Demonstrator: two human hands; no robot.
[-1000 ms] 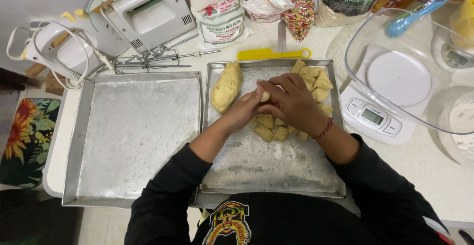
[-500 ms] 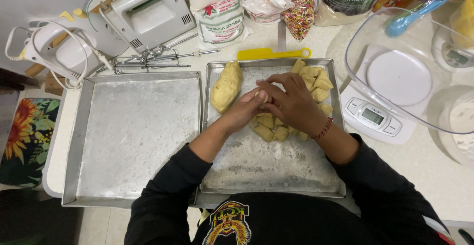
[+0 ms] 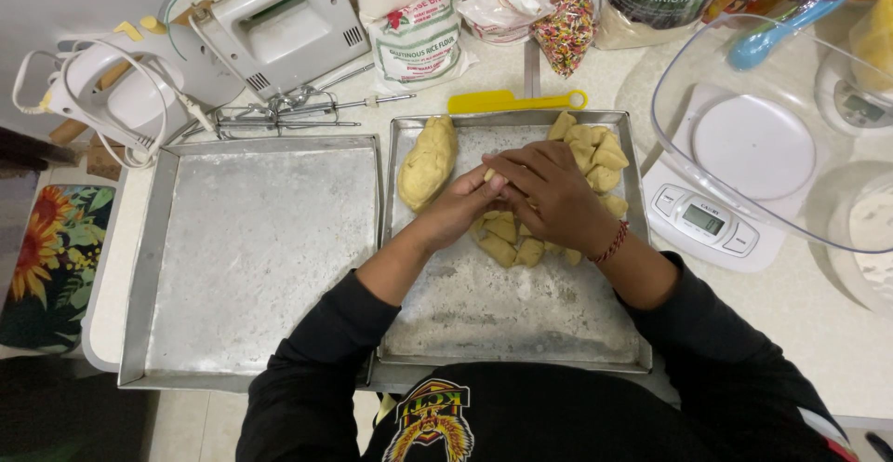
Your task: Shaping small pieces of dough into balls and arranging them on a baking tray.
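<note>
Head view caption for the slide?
Both hands, left and right, press a dough piece over the right tray of cut dough.

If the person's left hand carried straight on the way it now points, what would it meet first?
The left hand points up and to the right, already against the right hand; beyond it, probably the cut dough pieces, though depth is unclear.

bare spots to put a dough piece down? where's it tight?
Free: the whole left tray, bare between the hand mixer and the near counter edge; also the near half of the right tray, below the cut dough pieces. Tight: the right tray's far half, with the dough log, left hand and right hand.
</note>
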